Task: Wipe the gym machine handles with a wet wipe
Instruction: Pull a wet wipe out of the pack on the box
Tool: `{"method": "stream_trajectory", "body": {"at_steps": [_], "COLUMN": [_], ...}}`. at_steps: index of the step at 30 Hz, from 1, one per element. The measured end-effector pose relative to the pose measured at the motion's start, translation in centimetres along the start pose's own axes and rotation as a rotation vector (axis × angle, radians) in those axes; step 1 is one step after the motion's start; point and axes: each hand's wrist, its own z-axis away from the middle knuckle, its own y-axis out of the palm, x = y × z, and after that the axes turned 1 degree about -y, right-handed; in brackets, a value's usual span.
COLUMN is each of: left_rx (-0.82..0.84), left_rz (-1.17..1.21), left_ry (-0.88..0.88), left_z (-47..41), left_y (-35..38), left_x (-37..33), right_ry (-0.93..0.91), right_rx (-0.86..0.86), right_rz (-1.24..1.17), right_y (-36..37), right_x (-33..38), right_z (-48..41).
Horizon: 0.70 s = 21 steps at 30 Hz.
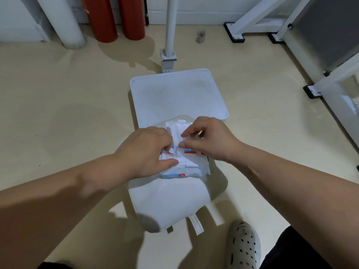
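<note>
Both hands work at the wet-wipe pack (187, 168), which lies on a white padded seat (167, 202). The left hand (147, 152) grips the pack's left end with curled fingers. The right hand (211, 138) pinches a white wipe (177, 133) at the opening between thumb and forefinger.

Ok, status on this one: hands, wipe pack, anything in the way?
Left hand grips wipe pack on white seat. Right hand pinches wipe at pack's opening. Nothing in the way.
</note>
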Motion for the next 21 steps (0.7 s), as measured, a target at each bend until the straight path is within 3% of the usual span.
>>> {"method": "stream_trajectory", "body": {"at_steps": [8, 10, 18, 21], "left_rx": [-0.101, -0.121, -0.081, -0.05], "left_rz": [0.068, 0.101, 0.135, 0.095], "left_ry": [-0.095, -0.129, -0.273, -0.293], "left_z": [0.4, 0.6, 0.1, -0.1], "left_y": [1.4, 1.6, 0.8, 0.7], "left_x": [-0.2, -0.2, -1.1, -1.2], "right_ry": [-0.094, -0.138, 0.175, 0.229], "right_rx": [-0.086, -0.107, -0.166, -0.159], "right_rz": [0.225, 0.19, -0.546, -0.683], "right_y": [2.7, 3.2, 1.0, -0.1], "right_x": [0.4, 0.5, 1.4, 2.1], "right_z": [0.2, 0.1, -0.2, -0.3]}}
